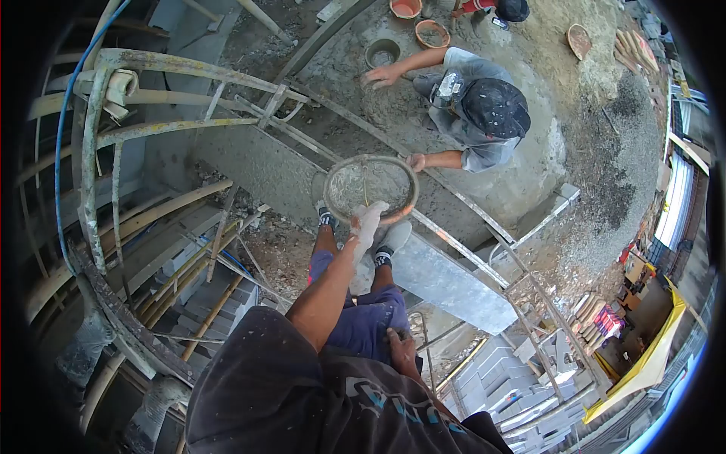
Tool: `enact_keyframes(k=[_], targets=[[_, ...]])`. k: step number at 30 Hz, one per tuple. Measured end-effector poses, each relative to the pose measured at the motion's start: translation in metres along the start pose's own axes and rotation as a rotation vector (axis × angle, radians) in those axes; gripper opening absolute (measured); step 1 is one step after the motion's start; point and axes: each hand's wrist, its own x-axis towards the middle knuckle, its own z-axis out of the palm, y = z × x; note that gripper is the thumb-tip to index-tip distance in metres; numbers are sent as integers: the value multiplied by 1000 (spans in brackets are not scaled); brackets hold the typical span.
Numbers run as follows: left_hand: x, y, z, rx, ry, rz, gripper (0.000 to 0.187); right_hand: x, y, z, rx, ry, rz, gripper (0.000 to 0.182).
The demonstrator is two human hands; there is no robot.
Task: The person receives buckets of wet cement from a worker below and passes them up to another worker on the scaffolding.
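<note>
My left hand [368, 219], coated pale with mortar dust, is closed at the near rim of a round bucket [413, 198]. Grey wet-looking mortar [378, 181] fills much of it, and a thin yellowish strand crosses the top to my fingers. A co-worker's hand [416, 162] is at the bucket's right rim. The co-worker's other hand [384, 75] is spread near a second bucket [382, 53]. Lower down, my right hand [404, 352] rests by my thigh against the purple shorts [378, 314]. Its fingers are partly hidden, look loosely extended, and show nothing in them.
My feet stand on a metal plank [454, 280] within scaffold frames [181, 68]. The co-worker [488, 113] crouches on the grey slab beyond a rail [461, 200]. Orange tubs [432, 34] stand farther back. Grey blocks [499, 386] lie below right; bamboo poles [144, 216] are at left.
</note>
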Motion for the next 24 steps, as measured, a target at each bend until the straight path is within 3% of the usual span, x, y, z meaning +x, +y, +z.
enact_keyframes(k=[1,3,5,7,9,10,12,14,15,16,21,23,24], targets=[[-22,14,-16,-35,-11,-17,23,1,-13,-8,-128,-59,-8,31],[-61,34,-50,-94,-27,-53,17,15,-18,-12,73,-149,-51,28],[-102,45,-83,-152,-44,-94,12,3,-87,-30,121,-233,49,38],[-195,116,-103,-306,-138,51,12,18,-110,-35,264,-375,-29,35],[-265,154,-141,-297,-104,75,22,40,-129,-28,290,-573,-93,42],[-298,168,-162,-288,-74,95,30,51,-141,-19,280,-724,-76,55],[-373,193,-200,-298,-110,308,29,59,-167,4,106,-967,-91,70],[-453,222,-235,-302,-73,447,27,8,-224,19,-6,-1358,-78,85],[-495,237,-242,-311,-73,505,27,-4,-237,36,2,-1557,-212,95],[-530,248,-253,-316,-91,545,27,-44,-260,45,-49,-1574,-152,95],[-662,282,-299,-251,-25,833,28,-170,-309,74,-9,-1862,-399,98],[-692,300,-327,-271,-125,895,20,-229,-320,66,-16,-1894,-537,99],[-708,308,-329,-253,8,908,16,-245,-323,74,-39,-1924,-580,99]])
